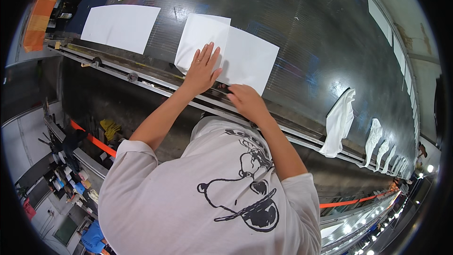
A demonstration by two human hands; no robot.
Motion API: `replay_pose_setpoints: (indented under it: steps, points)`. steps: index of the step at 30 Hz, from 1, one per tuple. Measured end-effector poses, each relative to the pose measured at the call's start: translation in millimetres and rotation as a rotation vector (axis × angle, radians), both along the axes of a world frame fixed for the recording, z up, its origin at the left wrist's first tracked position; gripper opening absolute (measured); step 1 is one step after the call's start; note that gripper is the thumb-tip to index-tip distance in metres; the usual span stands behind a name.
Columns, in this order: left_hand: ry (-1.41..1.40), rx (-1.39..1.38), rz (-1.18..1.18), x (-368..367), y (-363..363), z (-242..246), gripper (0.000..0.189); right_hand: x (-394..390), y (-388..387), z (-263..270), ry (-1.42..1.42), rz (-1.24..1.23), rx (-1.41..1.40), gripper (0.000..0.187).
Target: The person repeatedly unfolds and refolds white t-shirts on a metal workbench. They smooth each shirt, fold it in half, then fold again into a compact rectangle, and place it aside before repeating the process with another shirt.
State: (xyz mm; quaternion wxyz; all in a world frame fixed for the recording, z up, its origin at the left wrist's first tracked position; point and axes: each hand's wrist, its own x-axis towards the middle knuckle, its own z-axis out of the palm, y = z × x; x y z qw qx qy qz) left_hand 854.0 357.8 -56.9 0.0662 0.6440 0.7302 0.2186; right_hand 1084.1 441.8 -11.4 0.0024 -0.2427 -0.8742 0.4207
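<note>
My left hand lies flat, fingers spread, on a white fabric piece at the near edge of a long dark table. That piece overlaps a second white panel on its right, and its lower left corner looks rounded and slightly raised. My right hand is bent at the panel's near edge, above the metal rail. Its fingertips are partly hidden, so whether it pinches anything does not show. Another flat white panel lies to the left.
A metal rail with small fittings runs along the table's near side. Rumpled white cloths hang over this edge on the right. More white panels line the far edge. Behind me are an orange strip and a person in a blue shirt.
</note>
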Motion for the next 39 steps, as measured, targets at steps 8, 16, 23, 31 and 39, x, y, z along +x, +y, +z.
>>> replay_pose_setpoints:
  steps: [8,16,23,31,39]
  points:
    - [0.162,-0.323,0.034,53.2,4.8,0.4,0.085,212.6,31.6,4.1,0.163,-0.838,-0.025,0.028]
    - [0.257,-0.237,0.684,64.9,-34.8,3.6,0.049,469.7,51.1,23.7,0.205,-1.233,0.04,0.041]
    - [0.406,-0.467,0.443,69.3,-42.2,25.9,0.03,604.2,96.4,8.0,0.377,-1.294,-0.116,0.035]
    - [-0.654,-0.357,0.347,354.0,49.0,46.2,0.043,604.8,133.3,-34.9,-0.395,-1.028,0.138,0.048]
    - [-1.121,-0.974,0.116,511.7,169.7,-2.8,0.046,574.7,133.2,-61.5,-0.71,-0.935,0.188,0.036]
